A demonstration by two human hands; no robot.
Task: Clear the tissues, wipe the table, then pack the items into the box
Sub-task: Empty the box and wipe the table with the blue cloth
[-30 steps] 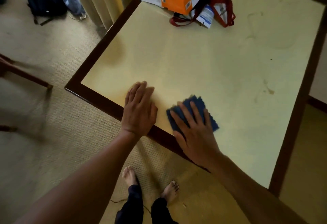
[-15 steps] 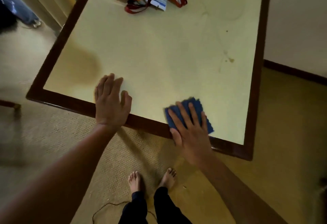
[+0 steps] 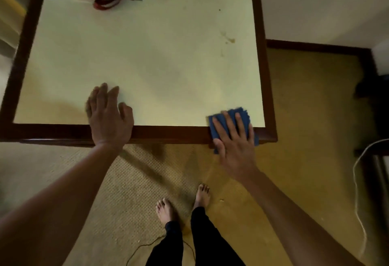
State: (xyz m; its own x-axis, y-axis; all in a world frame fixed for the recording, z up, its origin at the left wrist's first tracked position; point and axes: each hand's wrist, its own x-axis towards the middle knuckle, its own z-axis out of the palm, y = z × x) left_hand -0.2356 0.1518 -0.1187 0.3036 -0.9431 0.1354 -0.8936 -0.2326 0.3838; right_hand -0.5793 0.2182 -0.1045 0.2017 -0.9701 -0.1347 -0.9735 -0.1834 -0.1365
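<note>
Blue cloth slid right to near-right corner under flat right hand; left hand flat on table. Far stain likely needed firmer passes.

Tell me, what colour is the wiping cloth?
Dark blue; the cloth shows best in the head view.

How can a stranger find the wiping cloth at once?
Start at the pale table with its dark wooden rim. Go to its near right corner, where the right hand presses flat on the cloth. It is the only dark blue thing there.
</note>
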